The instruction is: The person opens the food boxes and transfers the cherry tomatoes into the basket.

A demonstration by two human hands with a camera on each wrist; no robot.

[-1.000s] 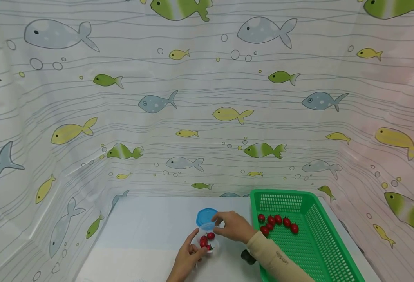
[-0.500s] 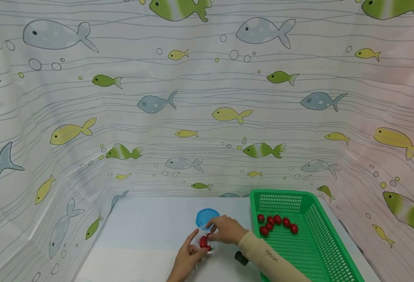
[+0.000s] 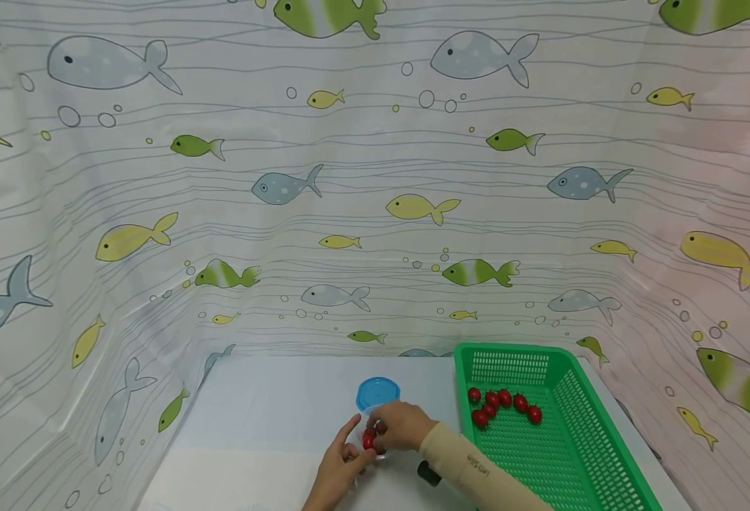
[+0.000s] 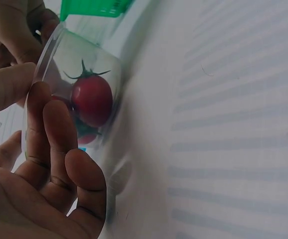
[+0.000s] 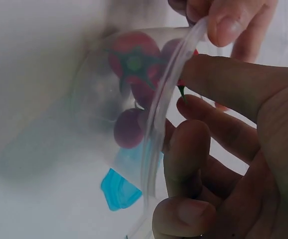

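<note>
A clear plastic tub (image 4: 79,42) holds several cherry tomatoes (image 4: 92,99). My left hand (image 3: 341,460) grips it, thumb and fingers on either side of the rim. Over the tub's mouth, my right hand (image 3: 404,426) reaches in with bent fingers. In the right wrist view, a cherry tomato with a green stem (image 5: 181,91) shows between its thumb and fingers, mostly hidden by them. More tomatoes (image 5: 134,59) show through the cloudy wall. A blue lid (image 3: 378,392) lies on the table just behind the tub.
To the right stands a green plastic basket (image 3: 566,454) with several cherry tomatoes (image 3: 505,397) near its back left corner. A black device (image 3: 428,473) sits under the right wrist. Fish-patterned sheeting (image 3: 413,170) hangs around the white table (image 3: 253,419).
My right hand has come down from above the tub into it, moving left and nearer, and its fingers have closed in on a tomato. The left hand has held its place.
</note>
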